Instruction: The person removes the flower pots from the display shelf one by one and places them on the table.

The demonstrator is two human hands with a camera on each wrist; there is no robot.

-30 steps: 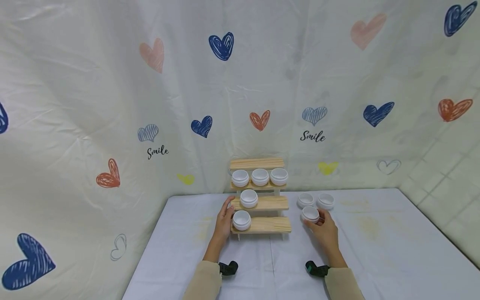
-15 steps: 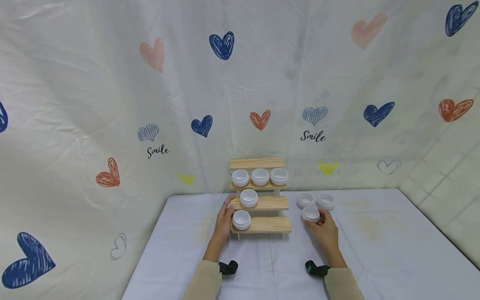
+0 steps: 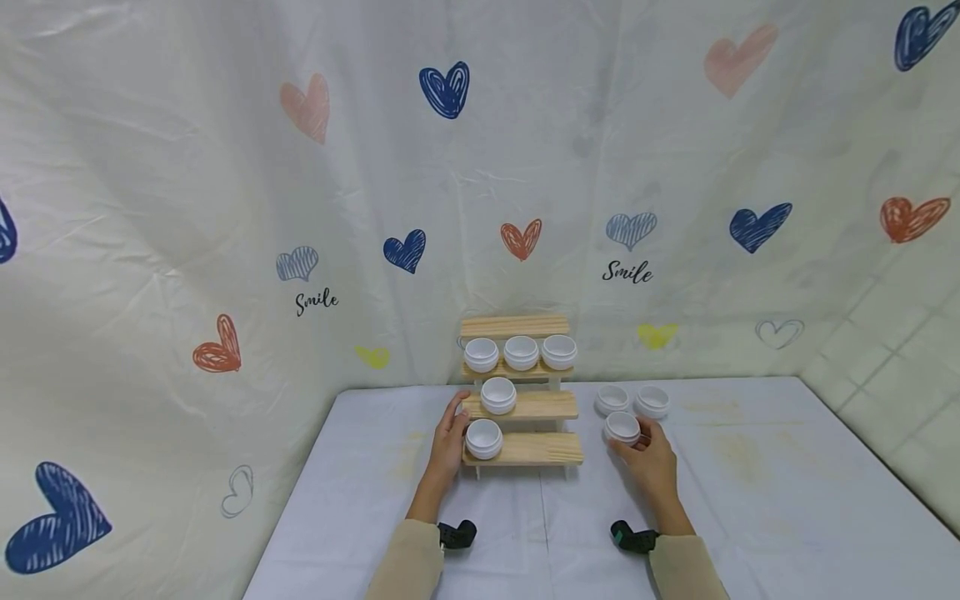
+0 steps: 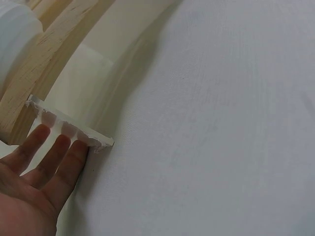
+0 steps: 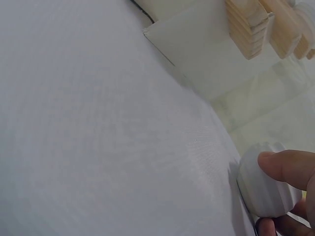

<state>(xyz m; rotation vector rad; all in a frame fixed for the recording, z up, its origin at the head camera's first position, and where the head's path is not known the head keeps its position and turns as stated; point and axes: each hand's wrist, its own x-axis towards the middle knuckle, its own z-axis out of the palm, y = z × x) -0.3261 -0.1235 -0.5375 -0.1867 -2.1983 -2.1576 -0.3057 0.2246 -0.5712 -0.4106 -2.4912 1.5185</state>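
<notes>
Right hand [image 3: 651, 461] fingers clamped on jar [image 3: 621, 427] | left hand [image 3: 447, 442] fingers straight, at rack's [image 3: 532, 407] 9 o'clock side

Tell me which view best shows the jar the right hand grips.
The right wrist view: the jar fills the corner, its ribbed side under the fingers. The head view shows it small; the left wrist view misses it.

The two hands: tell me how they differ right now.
The right hand pinches a white cup on the table; the left hand holds nothing. The left hand's fingers lie straight against the wooden rack; the right hand's curl round the cup. Both wear beige sleeves.
</notes>
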